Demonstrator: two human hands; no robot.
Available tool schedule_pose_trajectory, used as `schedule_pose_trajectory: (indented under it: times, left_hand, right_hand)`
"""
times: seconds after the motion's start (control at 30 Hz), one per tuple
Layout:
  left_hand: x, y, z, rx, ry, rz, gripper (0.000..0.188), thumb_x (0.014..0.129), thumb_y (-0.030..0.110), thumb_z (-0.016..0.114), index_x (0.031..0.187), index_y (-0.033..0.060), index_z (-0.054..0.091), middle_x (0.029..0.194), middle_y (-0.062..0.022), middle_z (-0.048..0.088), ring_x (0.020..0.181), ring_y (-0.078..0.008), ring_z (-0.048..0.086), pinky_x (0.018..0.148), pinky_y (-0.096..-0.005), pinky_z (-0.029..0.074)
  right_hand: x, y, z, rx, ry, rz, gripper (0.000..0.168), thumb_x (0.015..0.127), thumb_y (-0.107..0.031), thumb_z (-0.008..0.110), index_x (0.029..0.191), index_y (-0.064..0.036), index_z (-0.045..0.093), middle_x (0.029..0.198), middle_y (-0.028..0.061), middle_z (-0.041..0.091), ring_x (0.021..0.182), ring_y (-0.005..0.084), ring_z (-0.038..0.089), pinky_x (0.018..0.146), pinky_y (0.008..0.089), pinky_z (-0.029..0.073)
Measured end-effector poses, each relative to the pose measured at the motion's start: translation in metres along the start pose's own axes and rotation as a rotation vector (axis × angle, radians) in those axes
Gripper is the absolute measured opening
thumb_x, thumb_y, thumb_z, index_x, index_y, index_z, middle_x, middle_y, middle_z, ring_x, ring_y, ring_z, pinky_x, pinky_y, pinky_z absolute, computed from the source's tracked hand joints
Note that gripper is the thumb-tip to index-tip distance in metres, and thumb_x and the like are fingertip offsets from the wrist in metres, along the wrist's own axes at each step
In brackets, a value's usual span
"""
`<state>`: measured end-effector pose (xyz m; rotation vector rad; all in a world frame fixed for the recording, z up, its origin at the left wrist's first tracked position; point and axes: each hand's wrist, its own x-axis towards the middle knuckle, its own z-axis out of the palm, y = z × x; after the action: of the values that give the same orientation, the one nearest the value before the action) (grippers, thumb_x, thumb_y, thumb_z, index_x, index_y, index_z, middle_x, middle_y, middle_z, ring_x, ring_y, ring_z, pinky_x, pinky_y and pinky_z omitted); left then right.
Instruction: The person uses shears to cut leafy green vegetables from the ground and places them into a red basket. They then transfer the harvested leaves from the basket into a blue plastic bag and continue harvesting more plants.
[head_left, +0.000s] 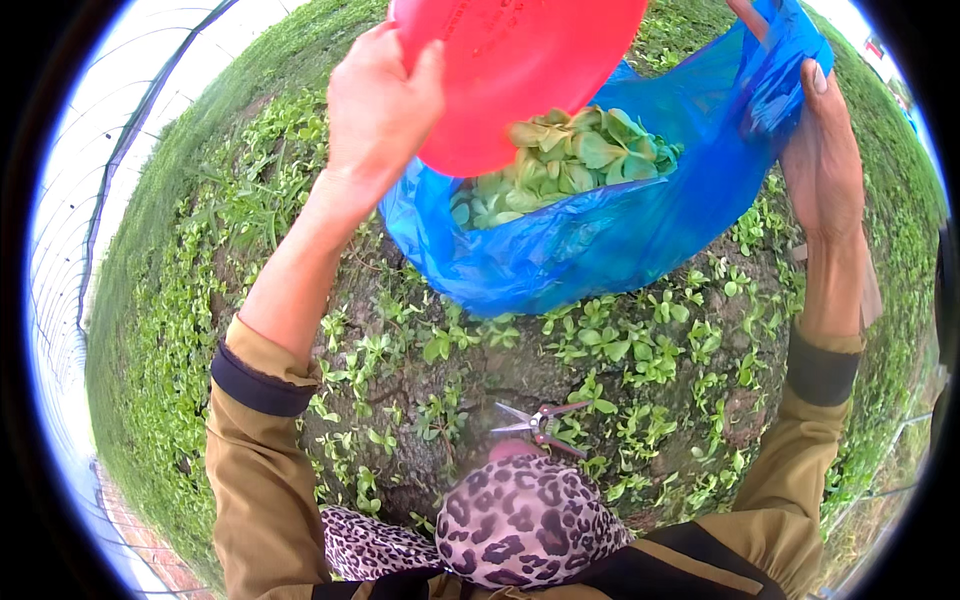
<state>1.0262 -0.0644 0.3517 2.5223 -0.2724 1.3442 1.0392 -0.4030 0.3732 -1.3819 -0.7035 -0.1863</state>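
My left hand (386, 105) grips the rim of a red plastic basin (517, 67), tilted with its lower edge inside the mouth of a blue plastic bag (570, 247). Picked green leaves (592, 150) lie in the bag's mouth beside the basin's edge. On the right, my right hand (825, 150) holds up the bag's rim, thumb outside and the other fingers mostly hidden behind the film. Red-handled pruning snips (538, 421) rest on the soil near my knees, blades apart.
Low leafy plants (630, 345) grow all around on bare soil (510, 375). My leopard-print covered knee (525, 525) is at the bottom. A greenhouse wall with hoops (90, 225) curves along the left. A wooden piece (870, 292) shows behind my right wrist.
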Motion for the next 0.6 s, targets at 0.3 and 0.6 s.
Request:
schedule_pose_trajectory:
  times: [0.3,0.6]
  left_hand:
    - [-0.064,-0.063,-0.101,-0.673,0.242,-0.962,0.042,0.098,0.019,0.059,0.132,-0.0037,0.05,0.125,-0.0154,0.059,0.111,-0.0252,0.06,0.096,-0.0486,0.051]
    - [-0.301,-0.141,-0.243,-0.822,0.672,-1.67,0.04,0.099,0.015,0.054,0.133,-0.0005,0.042,0.122,-0.0228,0.056,0.11,-0.0313,0.061,0.086,-0.044,0.062]
  right_hand:
    - [-0.011,0.023,-0.002,-0.253,0.024,0.063,0.071,0.091,-0.042,0.064,0.146,-0.004,0.038,0.135,0.0146,0.057,0.118,0.0191,0.056,0.103,0.0363,0.043]
    - [-0.072,0.034,0.036,-0.326,-0.056,0.299,0.053,0.097,-0.021,0.06,0.142,0.0,0.044,0.078,0.0004,0.062,0.059,0.005,0.05,0.056,0.0214,0.04]
